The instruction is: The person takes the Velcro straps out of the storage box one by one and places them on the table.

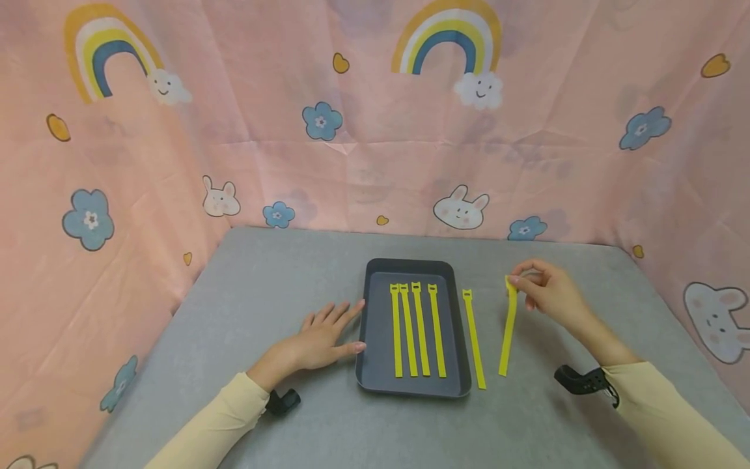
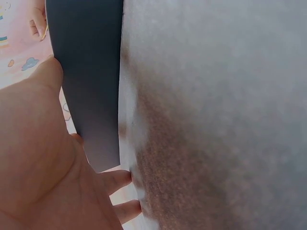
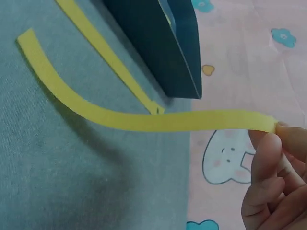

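My right hand (image 1: 551, 294) pinches the slotted head of a yellow hook-and-loop cable tie (image 1: 508, 335) between thumb and fingers. In the right wrist view the held tie (image 3: 163, 121) bends in a curve, its tail hanging down over the table. My left hand (image 1: 319, 340) touches the left wall of a dark grey tray (image 1: 377, 339) with fingers spread and fairly straight. Several yellow cable ties (image 1: 408, 332) lie side by side in the tray, slotted heads at the far end. Another loose cable tie (image 1: 475, 345) lies on the table between the tray and the held one.
A grey table (image 1: 281, 280) bears the tray. Pink printed cloth (image 1: 375, 176) hangs behind it and along both sides. Each wrist wears a black camera mount, the right one (image 1: 580, 380) low over the table.
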Demonstrator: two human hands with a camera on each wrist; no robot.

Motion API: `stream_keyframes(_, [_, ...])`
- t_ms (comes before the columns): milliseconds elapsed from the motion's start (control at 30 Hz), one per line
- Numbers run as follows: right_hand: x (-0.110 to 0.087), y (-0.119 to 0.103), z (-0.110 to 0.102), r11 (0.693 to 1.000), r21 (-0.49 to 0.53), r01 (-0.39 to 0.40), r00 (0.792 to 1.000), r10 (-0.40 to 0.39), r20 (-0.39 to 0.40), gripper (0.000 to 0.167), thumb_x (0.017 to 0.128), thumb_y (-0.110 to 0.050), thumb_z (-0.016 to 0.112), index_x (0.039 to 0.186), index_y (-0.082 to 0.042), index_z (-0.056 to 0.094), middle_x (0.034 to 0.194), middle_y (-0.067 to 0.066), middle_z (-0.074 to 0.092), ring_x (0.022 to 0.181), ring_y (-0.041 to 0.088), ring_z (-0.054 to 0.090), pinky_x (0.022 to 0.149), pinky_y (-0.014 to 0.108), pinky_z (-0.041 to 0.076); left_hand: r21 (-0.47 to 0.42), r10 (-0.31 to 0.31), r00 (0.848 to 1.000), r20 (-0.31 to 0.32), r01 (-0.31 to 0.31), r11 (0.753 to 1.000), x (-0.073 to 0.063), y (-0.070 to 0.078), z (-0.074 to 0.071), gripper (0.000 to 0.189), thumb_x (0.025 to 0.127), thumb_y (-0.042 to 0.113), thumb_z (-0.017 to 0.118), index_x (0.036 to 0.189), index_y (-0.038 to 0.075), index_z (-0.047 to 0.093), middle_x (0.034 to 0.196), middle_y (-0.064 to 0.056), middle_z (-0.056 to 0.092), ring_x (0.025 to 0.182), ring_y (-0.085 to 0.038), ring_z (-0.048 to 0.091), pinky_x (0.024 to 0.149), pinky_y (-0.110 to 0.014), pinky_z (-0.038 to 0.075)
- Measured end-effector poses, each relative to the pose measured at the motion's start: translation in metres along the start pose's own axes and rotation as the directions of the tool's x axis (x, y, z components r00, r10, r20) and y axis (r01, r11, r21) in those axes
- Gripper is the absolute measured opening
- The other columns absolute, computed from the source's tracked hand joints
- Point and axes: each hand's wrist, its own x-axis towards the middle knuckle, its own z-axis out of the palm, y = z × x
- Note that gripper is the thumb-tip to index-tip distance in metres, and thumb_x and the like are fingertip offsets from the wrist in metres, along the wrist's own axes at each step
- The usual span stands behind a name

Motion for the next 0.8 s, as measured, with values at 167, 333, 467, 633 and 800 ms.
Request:
stream_keyframes(167, [-0.003, -0.003, -0.001, 0.999, 0.008, 0.050, 0.998, -0.050, -0.046, 0.031, 0.099, -0.036, 0.060, 0.117, -0.010, 0.059, 0.070, -0.009, 0.067, 0.051, 0.019, 0.054, 0.048, 0.029, 0.040, -0.001, 0.001, 1.000, -0.001, -0.001, 1.000, 0.000, 0.001, -0.001, 0.081, 0.096, 0.066, 0.045, 0.160, 0.037, 0.003, 0.168, -0.009, 0.012, 0.155, -0.042, 0.008, 0.116, -0.070, 0.011])
stream_keyframes(333, [-0.012, -0.010, -0.007, 0.997, 0.043, 0.070, 0.996, -0.068, -0.057, 0.029, 0.099, -0.032, 0.061, 0.121, -0.012, 0.060, 0.078, -0.015, 0.068, 0.052, 0.017, 0.055, 0.047, 0.029, 0.041, 0.001, -0.003, 1.000, 0.001, 0.003, 1.000, 0.000, 0.001, 0.000, 0.082, 0.096, 0.065, 0.045, 0.160, 0.037, 0.002, 0.168, -0.009, 0.012, 0.155, -0.041, 0.008, 0.117, -0.070, 0.011])
stream_keyframes(467, [-0.021, -0.019, -0.014, 0.996, 0.078, 0.049, 0.997, -0.045, -0.057, 0.027, 0.099, -0.032, 0.062, 0.120, -0.016, 0.061, 0.079, -0.015, 0.068, 0.053, 0.016, 0.055, 0.047, 0.031, 0.040, 0.002, 0.006, 1.000, -0.003, -0.006, 1.000, 0.001, 0.001, 0.001, 0.081, 0.096, 0.065, 0.045, 0.160, 0.035, 0.005, 0.168, -0.011, 0.013, 0.155, -0.042, 0.009, 0.116, -0.071, 0.011])
stream_keyframes(633, [-0.028, -0.030, -0.022, 0.995, 0.099, -0.006, 0.999, 0.010, -0.031, 0.032, 0.098, -0.038, 0.062, 0.123, -0.018, 0.061, 0.076, -0.010, 0.067, 0.054, 0.018, 0.053, 0.049, 0.033, 0.038, 0.003, -0.002, 1.000, -0.006, 0.002, 1.000, 0.001, 0.000, 0.002, 0.081, 0.096, 0.065, 0.045, 0.160, 0.036, 0.004, 0.168, -0.010, 0.013, 0.155, -0.041, 0.008, 0.117, -0.071, 0.010])
stream_keyframes(800, [-0.029, -0.033, -0.021, 0.990, 0.119, -0.071, 0.997, 0.066, 0.051, 0.039, 0.097, -0.043, 0.061, 0.125, -0.016, 0.059, 0.068, -0.006, 0.061, 0.054, 0.018, 0.048, 0.051, 0.033, 0.038, 0.004, -0.002, 1.000, -0.013, 0.002, 1.000, 0.001, 0.000, 0.003, 0.081, 0.096, 0.064, 0.045, 0.160, 0.036, 0.004, 0.168, -0.010, 0.013, 0.155, -0.041, 0.008, 0.116, -0.071, 0.011])
